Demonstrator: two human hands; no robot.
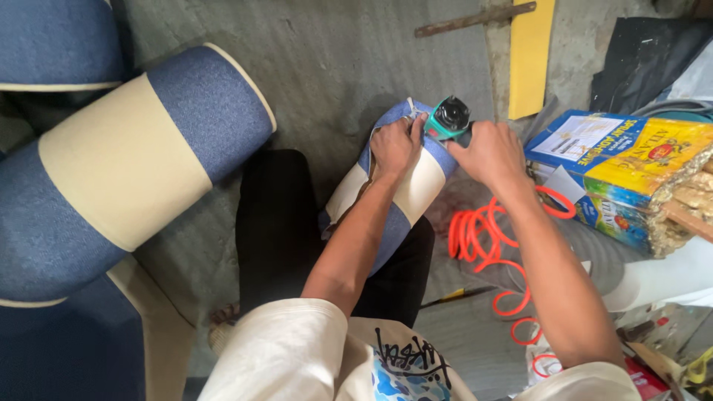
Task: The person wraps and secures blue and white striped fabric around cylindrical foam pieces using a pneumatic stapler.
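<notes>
Both hands work on a blue-and-cream cushion [401, 200]: left hand [396, 145] pinches its fabric edge, right hand [490, 152] grips a teal pneumatic stapler [449, 119] pressed against it.

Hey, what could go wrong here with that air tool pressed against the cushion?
The left hand pinches the fabric right beside the teal tool in the right hand, so those fingers might get hit. The coiled orange hose trails under the right forearm and may snag or tug the tool off line. The blue and cream cushion rests on the lap, so it might roll.
</notes>
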